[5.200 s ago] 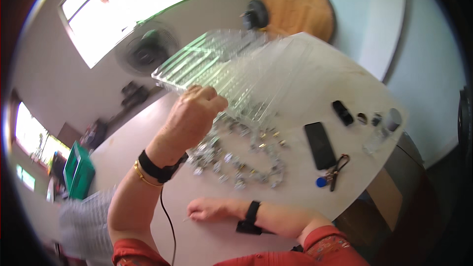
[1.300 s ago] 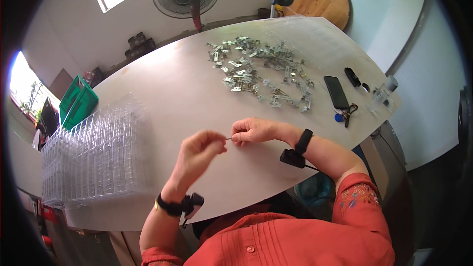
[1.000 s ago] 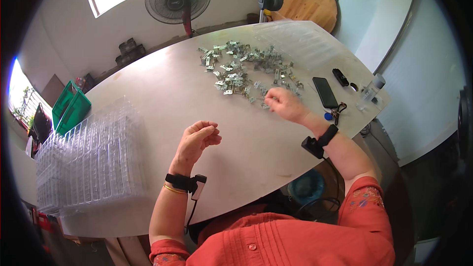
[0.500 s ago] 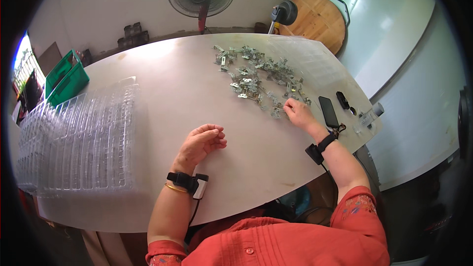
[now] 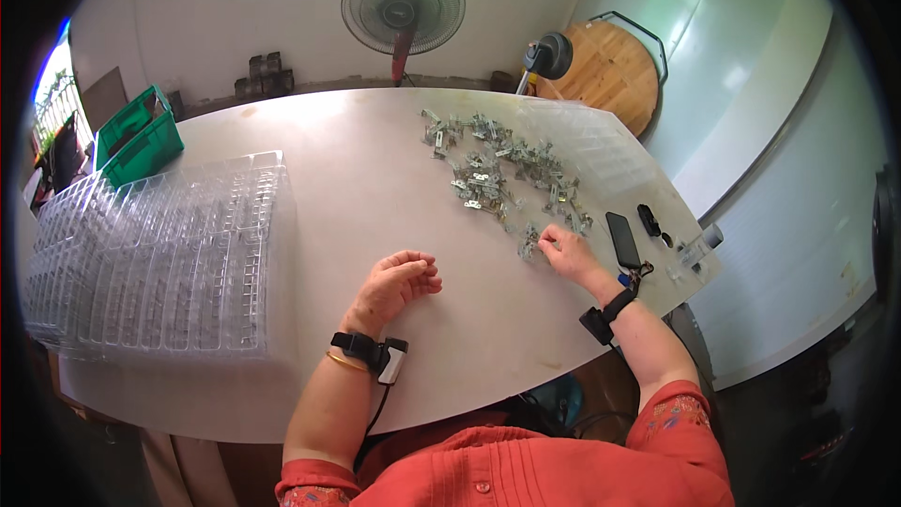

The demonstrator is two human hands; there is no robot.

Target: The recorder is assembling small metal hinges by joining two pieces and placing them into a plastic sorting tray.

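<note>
My right hand [image 5: 567, 252] is at the near end of a loose pile of small silvery metal brackets [image 5: 483, 190]. Its thumb and fingers are pinched together on a small metal bracket [image 5: 528, 244] at the pile's edge; the fingers partly cover the contact. To the left, my left hand [image 5: 399, 284] rests on the pale tabletop [image 5: 366, 178], apart from the pile. Its fingers are loosely curled in with the thumb over them, and its palm is hidden. Both wrists wear black straps with small devices and cables.
Stacked clear plastic trays [image 5: 188, 272] cover the table's left side, with a green crate [image 5: 141, 143] behind. Right of my right hand lie a phone [image 5: 622, 239], a black object [image 5: 649, 220] and a clear container [image 5: 696, 252]. More clear trays [image 5: 596, 136] lie far right. A fan [image 5: 404, 5] stands beyond.
The whole view has shifted slightly, so the table and pile appear lower. My right hand stays pinched at the pile's near edge, and my left hand keeps its curled pose.
</note>
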